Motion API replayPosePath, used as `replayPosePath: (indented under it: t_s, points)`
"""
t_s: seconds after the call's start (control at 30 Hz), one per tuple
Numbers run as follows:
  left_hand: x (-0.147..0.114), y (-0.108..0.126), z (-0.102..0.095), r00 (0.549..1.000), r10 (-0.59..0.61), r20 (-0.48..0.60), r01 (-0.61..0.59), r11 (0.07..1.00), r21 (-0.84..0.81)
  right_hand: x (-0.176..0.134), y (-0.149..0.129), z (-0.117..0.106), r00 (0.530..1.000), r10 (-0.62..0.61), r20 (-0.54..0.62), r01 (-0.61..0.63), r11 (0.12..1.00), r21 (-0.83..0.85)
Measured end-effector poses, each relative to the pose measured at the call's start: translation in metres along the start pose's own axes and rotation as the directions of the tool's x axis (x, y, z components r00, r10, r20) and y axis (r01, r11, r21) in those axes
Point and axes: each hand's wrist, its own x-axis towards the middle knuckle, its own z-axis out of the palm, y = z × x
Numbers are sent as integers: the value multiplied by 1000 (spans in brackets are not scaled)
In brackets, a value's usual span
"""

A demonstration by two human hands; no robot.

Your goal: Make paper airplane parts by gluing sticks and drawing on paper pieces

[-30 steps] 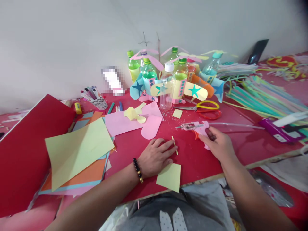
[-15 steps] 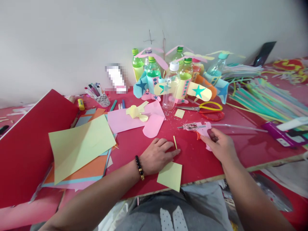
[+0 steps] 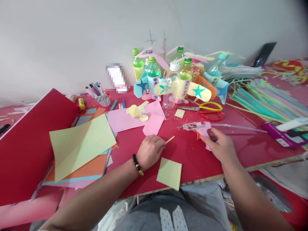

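Smooth pink plastic, that glue gun (image 3: pixel 204 130), with bare metal gleaming at its nozzle (image 3: pixel 180 127)! The clear bottle (image 3: pixel 169 102) shone, glossy plastic; the yellow square (image 3: pixel 169 173) stayed matt paper; the bracelet's black beads (image 3: pixel 135 161) glinted, polished.

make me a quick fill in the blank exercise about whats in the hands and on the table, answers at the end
The right hand grips a pink ____. The left hand holds a thin strip coloured ____. The beaded bracelet is on the ____ wrist. The front clear bottle has a ____ cap.

Missing words: glue gun; yellow; left; white.
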Motion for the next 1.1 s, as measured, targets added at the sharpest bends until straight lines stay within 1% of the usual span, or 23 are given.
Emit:
replayPosePath:
  t_s: [0.17,0.27,0.37,0.43,0.5,0.57,0.67,0.73,0.8,0.87,0.93,1.03,1.1]
  points:
    - [2,3,-2,986,-164,-16,163,985,-50,0,1,0,1000,-28,-11,27,999,-37]
    - [3,1,-4,965,-260,-32,253,956,-148,2,5,1,998,-61,-18,60,995,-74]
    - [3,-4,-7,945,-321,-63,294,919,-263,3,9,2,997,-75,-17,73,993,-93]
    - [3,-7,-8,925,-372,-73,322,872,-369,4,12,2,997,-81,-14,79,992,-101]
    - [3,-10,-10,903,-427,-53,342,788,-512,5,13,2,996,-85,-24,82,989,-122]
    - [3,-12,-11,886,-463,-4,345,666,-661,4,13,1,996,-84,-36,79,988,-134]
    - [3,-17,-10,872,-485,65,318,460,-829,3,10,1,998,-63,-15,61,994,-87]
    - [4,-21,-10,865,-494,87,289,348,-892,3,9,1,998,-57,1,57,996,-69]
    - [4,-24,-10,856,-506,103,269,265,-926,3,10,1,998,-70,-2,69,994,-88]
    - [4,-25,-10,845,-523,111,256,213,-943,3,12,1,996,-85,-8,83,990,-111]
    - [4,-26,-12,834,-543,99,240,195,-951,4,15,2,996,-90,-13,88,989,-116]
    - [5,-29,-17,814,-579,38,192,206,-959,5,18,2,996,-83,-10,82,992,-95]
    - [5,-32,-23,793,-608,-18,151,225,-963,5,19,3,997,-73,3,73,994,-78]
